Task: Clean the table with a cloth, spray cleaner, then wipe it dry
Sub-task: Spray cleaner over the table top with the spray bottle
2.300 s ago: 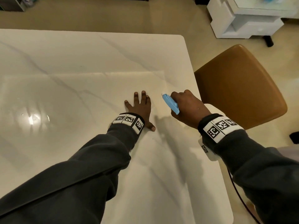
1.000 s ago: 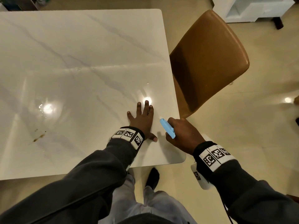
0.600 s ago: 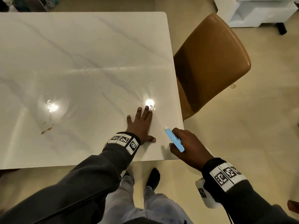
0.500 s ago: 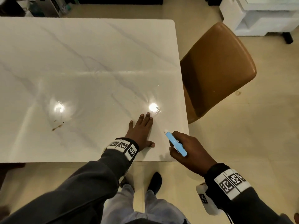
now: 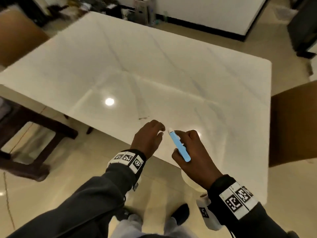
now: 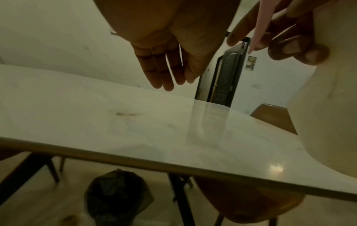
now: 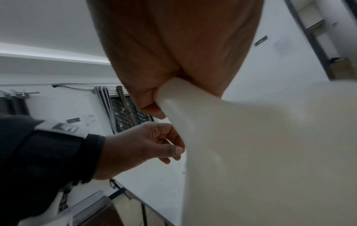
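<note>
Right hand [image 5: 193, 152] grips a spray bottle: blue trigger head [image 5: 179, 146] on top, cream body [image 7: 251, 152] hanging below the fist. In the right wrist view the fingers wrap the bottle's neck. Long axis of the blue head runs diagonally, white nozzle tip up and away from the person, aimed out over the tabletop [image 5: 154, 74] and slightly to their left; rear end points back toward the right wrist. Bottle body drops roughly vertical, held in the air over the near edge of the tabletop, not touching it.

Left hand [image 5: 148, 138] hovers just beside the nozzle, apart from it. Fingers loosely bent in the head and right wrist views, straighter in the left wrist view; holds nothing, palm down above the tabletop, no contact seen.

Small brown smear [image 5: 143, 118] on the white marble tabletop, just beyond the left fingertips. Brown chair [image 5: 295, 126] at the tabletop's right side, another chair [image 5: 18, 35] at far left. Dark bag [image 6: 117, 197] on the floor under the tabletop.
</note>
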